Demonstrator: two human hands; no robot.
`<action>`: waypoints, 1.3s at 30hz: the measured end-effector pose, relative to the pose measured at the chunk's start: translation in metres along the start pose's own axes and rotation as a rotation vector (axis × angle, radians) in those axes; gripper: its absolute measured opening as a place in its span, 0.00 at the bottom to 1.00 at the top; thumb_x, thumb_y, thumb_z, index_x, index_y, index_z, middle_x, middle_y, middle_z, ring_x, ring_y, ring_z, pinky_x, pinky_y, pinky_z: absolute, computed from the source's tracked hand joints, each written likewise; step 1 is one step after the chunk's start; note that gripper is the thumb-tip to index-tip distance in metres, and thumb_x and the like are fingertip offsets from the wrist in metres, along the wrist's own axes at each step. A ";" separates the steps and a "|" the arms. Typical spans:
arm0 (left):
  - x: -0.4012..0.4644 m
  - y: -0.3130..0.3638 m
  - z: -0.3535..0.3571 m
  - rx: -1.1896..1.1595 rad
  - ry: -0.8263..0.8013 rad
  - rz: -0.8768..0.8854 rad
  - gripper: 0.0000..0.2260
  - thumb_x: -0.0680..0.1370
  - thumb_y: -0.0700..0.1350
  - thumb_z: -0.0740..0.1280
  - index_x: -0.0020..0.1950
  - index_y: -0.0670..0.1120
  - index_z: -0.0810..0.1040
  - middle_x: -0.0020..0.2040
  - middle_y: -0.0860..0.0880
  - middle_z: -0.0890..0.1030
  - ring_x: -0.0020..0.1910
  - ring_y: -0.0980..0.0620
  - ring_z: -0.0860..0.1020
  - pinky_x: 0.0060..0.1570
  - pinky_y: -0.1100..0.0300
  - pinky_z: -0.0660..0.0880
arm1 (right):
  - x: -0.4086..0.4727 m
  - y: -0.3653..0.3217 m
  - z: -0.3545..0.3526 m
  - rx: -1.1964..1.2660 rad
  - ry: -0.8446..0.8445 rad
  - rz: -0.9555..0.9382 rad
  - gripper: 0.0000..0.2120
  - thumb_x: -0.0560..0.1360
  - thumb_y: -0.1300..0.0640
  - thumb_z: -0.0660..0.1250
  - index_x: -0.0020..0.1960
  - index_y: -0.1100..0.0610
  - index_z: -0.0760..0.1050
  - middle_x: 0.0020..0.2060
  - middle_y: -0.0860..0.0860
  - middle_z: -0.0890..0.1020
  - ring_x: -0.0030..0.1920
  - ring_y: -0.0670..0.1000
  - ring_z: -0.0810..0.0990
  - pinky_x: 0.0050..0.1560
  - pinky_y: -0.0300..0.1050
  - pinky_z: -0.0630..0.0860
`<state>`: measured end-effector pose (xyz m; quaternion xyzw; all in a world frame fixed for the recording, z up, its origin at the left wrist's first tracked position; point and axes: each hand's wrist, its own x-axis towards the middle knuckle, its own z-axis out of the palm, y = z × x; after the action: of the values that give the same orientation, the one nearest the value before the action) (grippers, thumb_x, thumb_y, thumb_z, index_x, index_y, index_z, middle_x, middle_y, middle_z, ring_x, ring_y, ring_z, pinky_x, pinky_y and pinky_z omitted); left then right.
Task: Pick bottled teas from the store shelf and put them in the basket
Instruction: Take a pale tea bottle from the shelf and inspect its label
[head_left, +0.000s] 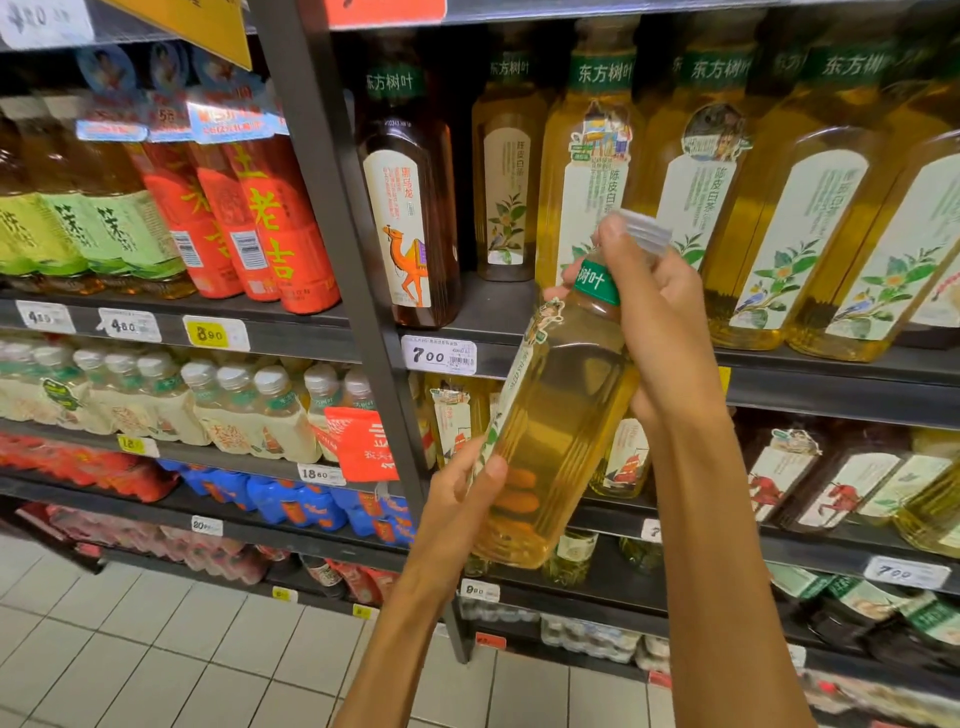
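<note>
Red-labelled tea bottles (270, 228) sit far left on shelf, untouched. Left hand (460, 499) curls round lower body of the clear plastic bottle of pale gold tea (558, 415), bearing its weight. Bottle is off shelf, tilted, mid-air. Right hand (649, 291) pinches neck w/ fingers near white cap, prob. steadying it. Basket not in view.
</note>
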<state>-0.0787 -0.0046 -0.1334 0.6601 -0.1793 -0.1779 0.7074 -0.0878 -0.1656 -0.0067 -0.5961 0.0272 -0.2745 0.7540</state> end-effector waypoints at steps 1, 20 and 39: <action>0.001 0.000 0.001 -0.047 -0.001 -0.044 0.35 0.63 0.76 0.62 0.58 0.51 0.80 0.50 0.47 0.85 0.51 0.48 0.83 0.50 0.53 0.81 | 0.000 -0.001 -0.001 0.003 -0.022 -0.002 0.14 0.77 0.48 0.66 0.56 0.56 0.74 0.43 0.55 0.83 0.46 0.55 0.84 0.50 0.50 0.80; 0.001 0.002 -0.005 -0.594 -0.109 -0.234 0.18 0.71 0.59 0.68 0.54 0.50 0.85 0.51 0.47 0.85 0.49 0.49 0.84 0.46 0.54 0.81 | 0.012 0.006 0.001 -0.099 -0.237 0.140 0.19 0.70 0.43 0.68 0.58 0.49 0.74 0.50 0.52 0.85 0.51 0.50 0.84 0.55 0.47 0.80; -0.012 0.031 -0.012 -0.312 -0.208 -0.143 0.48 0.53 0.67 0.78 0.68 0.48 0.72 0.59 0.46 0.82 0.57 0.45 0.81 0.50 0.51 0.80 | 0.016 -0.003 0.006 0.106 -0.275 0.234 0.20 0.72 0.48 0.66 0.60 0.57 0.72 0.43 0.57 0.85 0.48 0.59 0.84 0.47 0.52 0.82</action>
<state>-0.0824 0.0135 -0.1031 0.5315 -0.1745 -0.3205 0.7644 -0.0730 -0.1681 0.0027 -0.5804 -0.0213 -0.1018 0.8077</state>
